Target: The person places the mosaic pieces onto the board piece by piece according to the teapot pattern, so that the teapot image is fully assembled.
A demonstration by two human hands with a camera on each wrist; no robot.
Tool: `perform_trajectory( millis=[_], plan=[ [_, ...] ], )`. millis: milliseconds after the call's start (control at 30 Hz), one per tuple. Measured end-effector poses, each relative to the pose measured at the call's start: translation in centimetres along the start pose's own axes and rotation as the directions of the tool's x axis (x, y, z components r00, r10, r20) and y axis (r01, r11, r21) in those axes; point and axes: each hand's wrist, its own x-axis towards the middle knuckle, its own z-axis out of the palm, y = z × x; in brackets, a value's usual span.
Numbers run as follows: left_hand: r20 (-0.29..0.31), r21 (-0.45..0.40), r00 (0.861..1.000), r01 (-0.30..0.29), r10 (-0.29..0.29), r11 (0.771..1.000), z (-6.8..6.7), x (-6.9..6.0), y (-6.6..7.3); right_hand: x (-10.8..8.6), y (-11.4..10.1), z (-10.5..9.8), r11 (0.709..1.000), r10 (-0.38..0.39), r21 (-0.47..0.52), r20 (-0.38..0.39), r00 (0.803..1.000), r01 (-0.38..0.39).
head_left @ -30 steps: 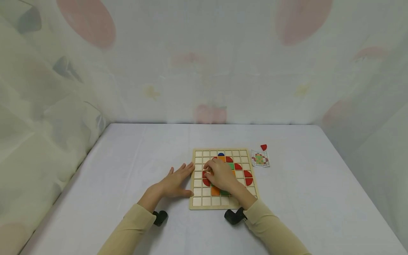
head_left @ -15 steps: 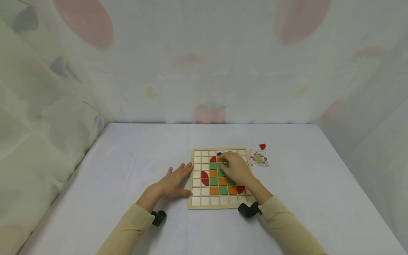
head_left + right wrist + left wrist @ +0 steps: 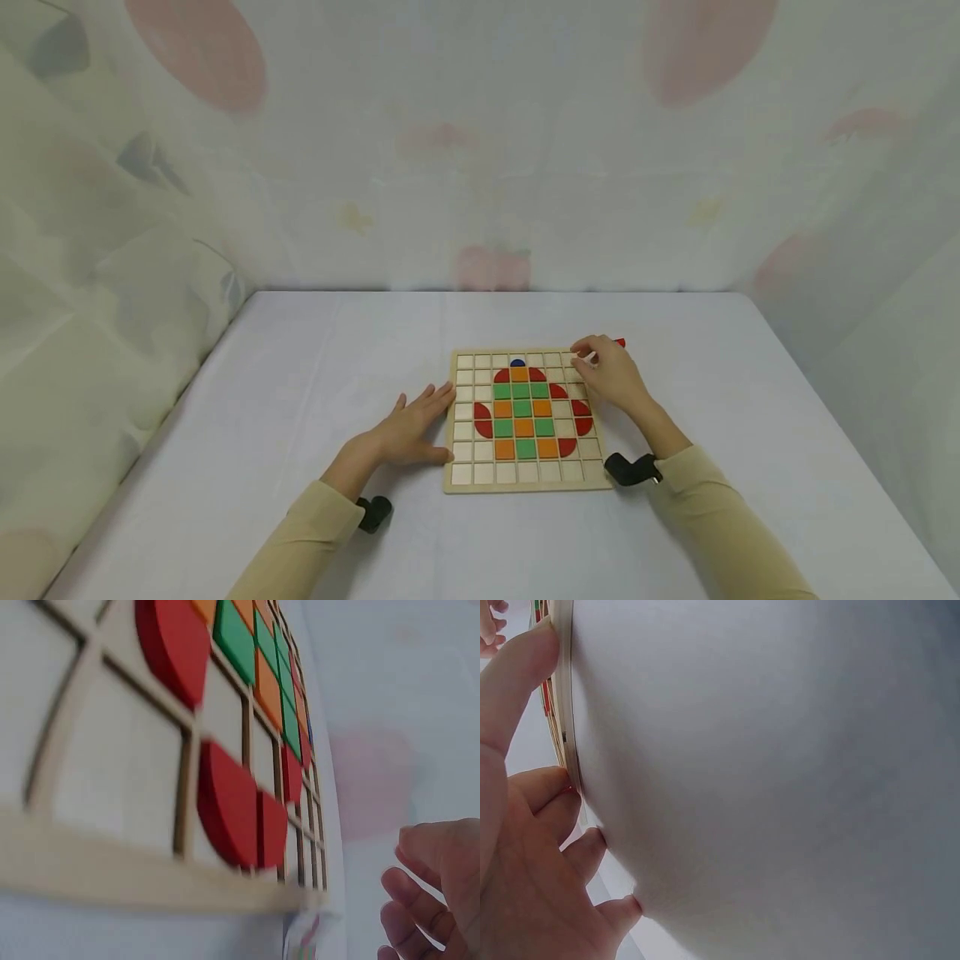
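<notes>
A wooden grid board (image 3: 461, 474) lies on the table with green and orange square tiles (image 3: 522, 408) and red quarter-round pieces (image 3: 583, 426) in its cells. A small blue piece (image 3: 517, 362) sits at the top. My left hand (image 3: 411, 429) lies with spread fingers beside the board, thumb and fingertips touching its left edge. My right hand (image 3: 613, 373) hovers by the board's upper right corner, fingers loosely bent and nothing seen between them. Just beyond it, a loose red piece (image 3: 620, 342) is partly hidden by the hand.
The printed pattern card (image 3: 304, 943) shows in part beside the board in the right wrist view; my hand covers it in the head view. White cloth (image 3: 337, 350) covers the table, and a patterned curtain (image 3: 480, 167) hangs behind it.
My right hand has moved from over the board's left part, across the middle, to its upper right corner, uncovering the coloured pieces and covering the card. My left hand has stayed put.
</notes>
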Motion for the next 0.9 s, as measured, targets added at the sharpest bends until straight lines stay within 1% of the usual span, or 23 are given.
perform_trajectory(
  millis=[100,167,300,400,500,633,767,900],
  plan=[
    [-0.003,0.000,1.000,0.000,0.000,1.000,0.0,0.0,0.1,0.3,1.4,-0.9,1.000,0.012,-0.011,-0.034,0.999,-0.012],
    [-0.002,-0.001,1.000,0.000,0.000,1.000,0.0,0.0,0.1,0.4,2.3,-1.5,1.000,0.023,-0.018,-0.043,0.999,-0.024],
    [0.002,0.000,1.000,0.004,-0.004,1.000,0.1,0.0,0.1,0.6,3.7,-2.6,0.998,0.062,-0.027,-0.060,0.996,-0.064],
    [-0.004,0.004,1.000,-0.001,0.001,1.000,0.2,-0.1,0.0,0.7,4.6,-3.0,0.994,0.098,-0.032,-0.070,0.993,-0.100],
    [-0.009,0.008,1.000,-0.005,0.005,1.000,0.2,-0.1,0.0,0.8,5.5,-3.1,0.987,0.150,-0.045,-0.059,0.987,-0.153],
    [-0.007,0.005,1.000,-0.005,0.005,1.000,0.2,-0.1,0.2,0.9,6.4,-3.2,0.974,0.217,-0.063,-0.023,0.976,-0.218],
    [-0.008,0.002,1.000,-0.006,0.006,1.000,0.1,-0.1,0.3,1.1,6.8,-3.4,0.963,0.260,-0.071,0.006,0.966,-0.259],
    [-0.006,0.005,1.000,-0.003,0.003,1.000,0.2,-0.2,0.2,1.4,7.0,-3.3,0.953,0.291,-0.098,0.019,0.956,-0.288]
  ],
)
